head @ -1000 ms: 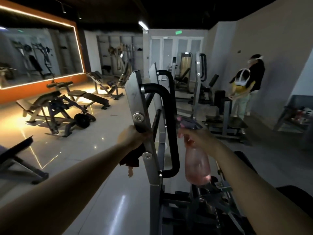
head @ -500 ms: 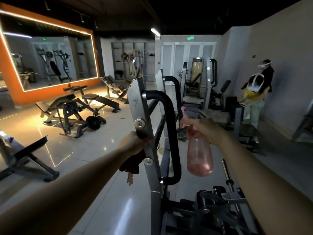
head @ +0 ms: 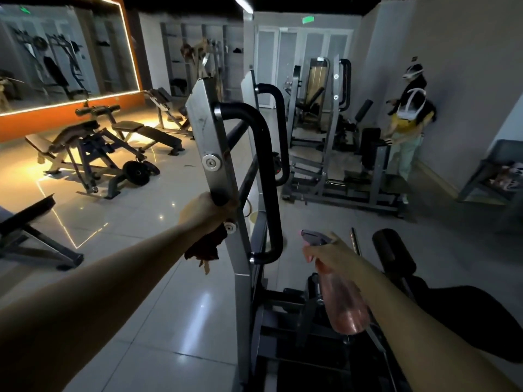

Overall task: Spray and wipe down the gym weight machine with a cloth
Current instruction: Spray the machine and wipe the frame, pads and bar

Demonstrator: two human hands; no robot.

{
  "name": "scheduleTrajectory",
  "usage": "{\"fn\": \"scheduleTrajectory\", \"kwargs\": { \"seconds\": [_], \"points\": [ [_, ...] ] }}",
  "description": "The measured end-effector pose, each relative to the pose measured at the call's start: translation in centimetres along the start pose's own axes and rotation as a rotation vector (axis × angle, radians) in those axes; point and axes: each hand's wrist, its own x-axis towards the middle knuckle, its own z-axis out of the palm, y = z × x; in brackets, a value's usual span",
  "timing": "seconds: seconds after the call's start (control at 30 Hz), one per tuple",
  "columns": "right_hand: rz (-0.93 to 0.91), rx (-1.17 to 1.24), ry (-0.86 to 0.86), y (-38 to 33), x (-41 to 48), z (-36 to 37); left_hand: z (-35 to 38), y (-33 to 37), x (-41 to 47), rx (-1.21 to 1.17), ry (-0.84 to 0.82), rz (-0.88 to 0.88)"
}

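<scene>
Hands, 2: left hand (head: pixel 202 213) curls round the dark red cloth (head: pixel 205 247), pressing it to the grey steel upright of the weight machine (head: pixel 210 131), apparently to wipe it; right hand (head: pixel 325 251) grips the pink translucent spray bottle (head: pixel 343 304), low beside the black curved handle (head: pixel 270 179), likely held ready. Legible writing: none.

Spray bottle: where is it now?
Head view, lower right of centre: the spray bottle hangs in the right hand, just right of the machine's black handle.
</scene>
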Motion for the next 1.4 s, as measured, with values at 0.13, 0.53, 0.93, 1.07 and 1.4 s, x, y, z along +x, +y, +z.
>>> {"fn": "scheduleTrajectory", "kwargs": {
  "seconds": [0.13,0.53,0.93,1.07,1.4],
  "points": [
    [0.021,-0.025,-0.025,2.1,0.3,1.4,3.4,-1.8,-3.4,0.064,-0.132,-0.103],
    [0.072,0.118,-0.094,7.4,-0.9,2.3,14.5,0.1,-1.3,0.054,-0.456,0.027],
    [0.353,0.191,0.384,21.1,-11.2,-4.9,29.4,9.1,-6.2,-0.057,-0.872,0.061],
    [0.479,0.243,0.57,26.3,-14.8,-10.8,35.8,12.8,-8.3,-0.111,-0.865,0.011],
    [0.483,0.048,0.35,40.0,-12.0,-25.2,47.2,20.7,-14.1,-0.144,-0.721,-0.24]
  ]
}}
